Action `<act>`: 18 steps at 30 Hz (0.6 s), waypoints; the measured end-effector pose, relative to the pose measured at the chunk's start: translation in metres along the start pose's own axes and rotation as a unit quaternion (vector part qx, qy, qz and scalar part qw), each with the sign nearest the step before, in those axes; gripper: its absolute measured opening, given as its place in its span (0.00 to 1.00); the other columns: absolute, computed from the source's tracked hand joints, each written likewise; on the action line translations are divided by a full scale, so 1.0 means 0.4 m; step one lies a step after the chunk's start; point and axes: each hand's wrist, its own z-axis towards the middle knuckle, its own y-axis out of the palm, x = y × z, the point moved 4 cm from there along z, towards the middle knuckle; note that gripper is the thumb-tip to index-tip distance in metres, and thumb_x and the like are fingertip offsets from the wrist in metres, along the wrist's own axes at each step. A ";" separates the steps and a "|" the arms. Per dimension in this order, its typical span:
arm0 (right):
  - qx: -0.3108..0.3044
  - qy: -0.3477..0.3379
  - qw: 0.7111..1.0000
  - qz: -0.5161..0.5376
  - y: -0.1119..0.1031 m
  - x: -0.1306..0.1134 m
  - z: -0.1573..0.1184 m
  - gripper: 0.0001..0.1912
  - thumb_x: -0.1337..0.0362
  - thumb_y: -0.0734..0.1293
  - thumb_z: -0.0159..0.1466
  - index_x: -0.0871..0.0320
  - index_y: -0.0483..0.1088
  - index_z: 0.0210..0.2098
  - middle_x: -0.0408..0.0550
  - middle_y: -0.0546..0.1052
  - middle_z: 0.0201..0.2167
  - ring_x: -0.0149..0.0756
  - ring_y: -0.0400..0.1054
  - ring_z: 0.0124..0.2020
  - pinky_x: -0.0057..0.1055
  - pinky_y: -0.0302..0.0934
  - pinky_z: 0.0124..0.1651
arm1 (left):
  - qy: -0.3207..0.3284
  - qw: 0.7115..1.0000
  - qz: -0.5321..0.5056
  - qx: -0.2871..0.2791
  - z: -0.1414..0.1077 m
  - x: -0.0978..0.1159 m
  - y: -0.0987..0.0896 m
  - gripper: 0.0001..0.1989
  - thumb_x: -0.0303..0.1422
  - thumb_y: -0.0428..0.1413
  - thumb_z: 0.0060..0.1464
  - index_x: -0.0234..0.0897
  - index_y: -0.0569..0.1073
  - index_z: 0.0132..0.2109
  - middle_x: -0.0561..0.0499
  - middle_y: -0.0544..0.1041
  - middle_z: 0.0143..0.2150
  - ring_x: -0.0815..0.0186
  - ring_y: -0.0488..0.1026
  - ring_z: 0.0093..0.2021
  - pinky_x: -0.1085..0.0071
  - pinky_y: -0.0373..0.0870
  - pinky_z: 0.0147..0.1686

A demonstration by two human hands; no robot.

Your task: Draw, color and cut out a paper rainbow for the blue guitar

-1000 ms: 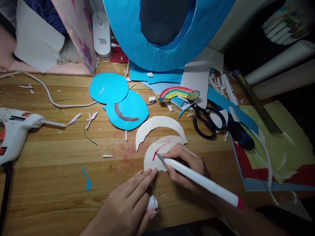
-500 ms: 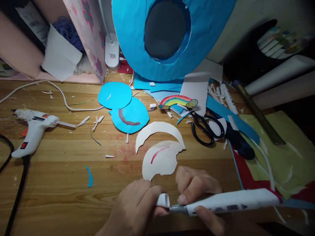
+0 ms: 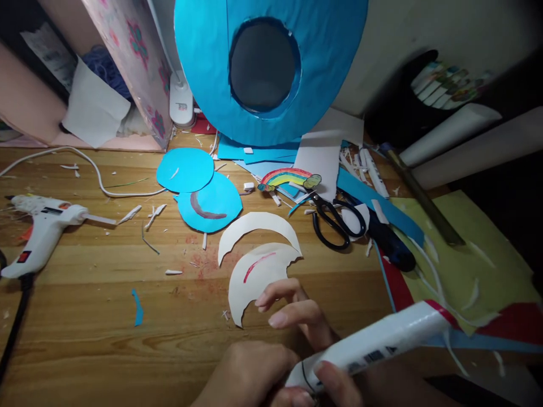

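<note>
A white marker [image 3: 373, 345] with a dark pink end slants across the lower right. My left hand [image 3: 254, 370] is closed round its capped lower end. My right hand [image 3: 314, 333] holds the marker's body with the thumb, while two of its fingers are raised and bent off it, near the cut cream paper [image 3: 258, 271] with a red curved line. Just above lies a cream paper crescent [image 3: 263, 223]. Two blue paper pieces [image 3: 212, 212] overlap farther back, one with a dark curved stroke.
A glue gun [image 3: 42, 226] lies at the left with its cord. Black-handled scissors [image 3: 335, 223], a paper rainbow [image 3: 288, 176] and paper scraps are to the right. A large blue ring [image 3: 326, 68] stands at the back beside a pink shelf [image 3: 139, 73].
The marker's tip and the cap were apart; now they are together. My right hand's fingers have lifted off the marker. The view has shifted slightly to the right.
</note>
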 end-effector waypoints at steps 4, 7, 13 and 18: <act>-0.040 0.032 0.995 0.090 -0.007 0.000 0.021 0.24 0.49 0.56 0.54 0.46 0.64 0.49 0.51 0.71 0.45 0.51 0.67 0.48 0.46 0.63 0.46 | -0.082 0.986 -0.145 -0.001 -0.018 -0.010 0.044 0.24 0.48 0.37 0.64 0.37 0.64 0.29 0.56 0.63 0.19 0.74 0.59 0.17 0.77 0.52 0.13; -0.064 0.017 0.986 0.153 0.009 -0.017 0.030 0.21 0.54 0.55 0.58 0.47 0.65 0.49 0.51 0.72 0.49 0.48 0.66 0.52 0.44 0.62 0.50 | -0.114 0.975 -0.187 -0.034 -0.019 -0.002 0.059 0.29 0.51 0.31 0.63 0.36 0.65 0.32 0.54 0.63 0.20 0.73 0.58 0.18 0.77 0.55 0.14; -0.071 -0.017 0.979 0.191 0.029 -0.048 0.056 0.20 0.55 0.51 0.63 0.53 0.70 0.43 0.51 0.75 0.47 0.44 0.67 0.52 0.45 0.57 0.56 | -0.055 0.987 -0.143 -0.051 0.017 0.026 0.006 0.25 0.44 0.32 0.66 0.39 0.70 0.41 0.53 0.72 0.23 0.71 0.68 0.20 0.76 0.65 0.19; 0.000 0.067 0.973 0.220 -0.019 -0.033 0.049 0.20 0.52 0.57 0.61 0.55 0.63 0.19 0.44 0.65 0.18 0.33 0.62 0.22 0.29 0.59 0.25 | 0.043 0.989 0.138 0.018 -0.005 0.053 -0.127 0.25 0.47 0.36 0.64 0.38 0.71 0.37 0.57 0.70 0.19 0.73 0.67 0.18 0.79 0.62 0.16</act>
